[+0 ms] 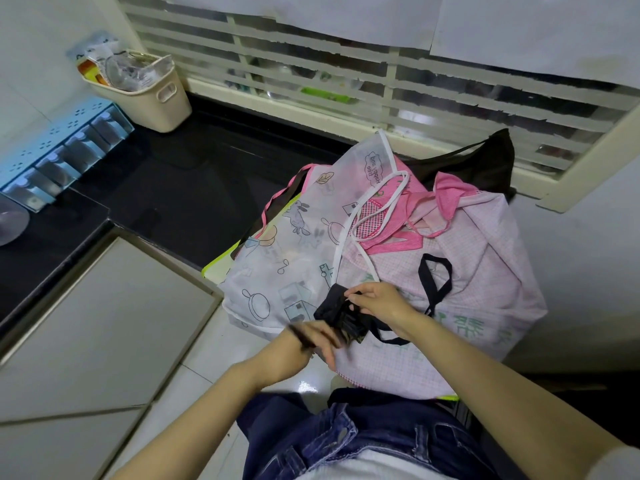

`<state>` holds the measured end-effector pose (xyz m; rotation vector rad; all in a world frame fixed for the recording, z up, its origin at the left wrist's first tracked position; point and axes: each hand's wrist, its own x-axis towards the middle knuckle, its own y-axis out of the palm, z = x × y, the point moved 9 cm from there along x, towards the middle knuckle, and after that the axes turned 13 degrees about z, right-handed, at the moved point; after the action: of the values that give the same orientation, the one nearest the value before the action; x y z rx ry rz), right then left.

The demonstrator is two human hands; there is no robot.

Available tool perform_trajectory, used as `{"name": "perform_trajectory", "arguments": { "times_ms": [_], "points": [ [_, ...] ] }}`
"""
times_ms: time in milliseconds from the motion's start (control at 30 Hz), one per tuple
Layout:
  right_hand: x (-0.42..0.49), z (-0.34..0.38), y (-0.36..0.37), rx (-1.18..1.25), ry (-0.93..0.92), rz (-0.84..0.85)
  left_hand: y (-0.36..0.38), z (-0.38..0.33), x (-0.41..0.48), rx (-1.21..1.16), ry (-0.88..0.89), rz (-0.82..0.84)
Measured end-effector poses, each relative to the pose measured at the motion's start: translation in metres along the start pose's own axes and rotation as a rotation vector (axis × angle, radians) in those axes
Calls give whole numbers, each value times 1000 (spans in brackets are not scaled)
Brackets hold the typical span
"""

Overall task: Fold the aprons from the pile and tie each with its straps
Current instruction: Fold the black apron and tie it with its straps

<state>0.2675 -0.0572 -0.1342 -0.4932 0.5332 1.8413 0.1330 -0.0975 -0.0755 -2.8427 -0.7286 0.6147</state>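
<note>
A small folded black apron bundle (341, 315) sits between my hands above the apron pile. My right hand (375, 303) pinches the top of the bundle. My left hand (311, 341) grips a black strap, blurred, at the bundle's lower left. A black strap loop (434, 282) trails to the right over the pale pink checked apron (485, 271). A translucent white apron with cartoon prints (294, 244) lies on the left of the pile. Another black apron (485, 164) lies at the back by the window.
A black countertop (173, 174) extends left and behind the pile. A beige basket (152, 95) stands at the back left, with a blue spice rack (59, 154) beside it. A louvred window (381, 81) runs along the back. White floor tiles (207, 358) lie below.
</note>
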Motion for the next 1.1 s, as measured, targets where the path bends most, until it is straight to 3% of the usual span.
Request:
{"name": "perform_trajectory", "arguments": {
  "times_ms": [67, 167, 200, 267, 367, 533, 767, 1100],
  "points": [
    [0, 0, 0, -14, 6, 10, 1, 17, -7, 166, -87, 58],
    [0, 0, 1, -8, -3, 22, -36, 13, -15, 520, -96, -284],
    [0, 0, 1, -12, -4, 25, -48, 9, -17, 495, -116, -402],
    [0, -1, 1, -20, -6, 27, -57, 3, -10, 426, -144, -481],
    [0, 0, 1, -14, -14, 32, -46, -7, 18, 499, -173, -350],
    [-3, 1, 2, -40, -20, 25, -36, -5, 50, 724, -374, -210],
    [0, 1, 2, -44, -10, 34, -32, -7, 44, 293, -303, -318],
    [-4, 4, 5, -46, -36, 9, -30, 26, 40, 77, -516, -447]
  ]
}}
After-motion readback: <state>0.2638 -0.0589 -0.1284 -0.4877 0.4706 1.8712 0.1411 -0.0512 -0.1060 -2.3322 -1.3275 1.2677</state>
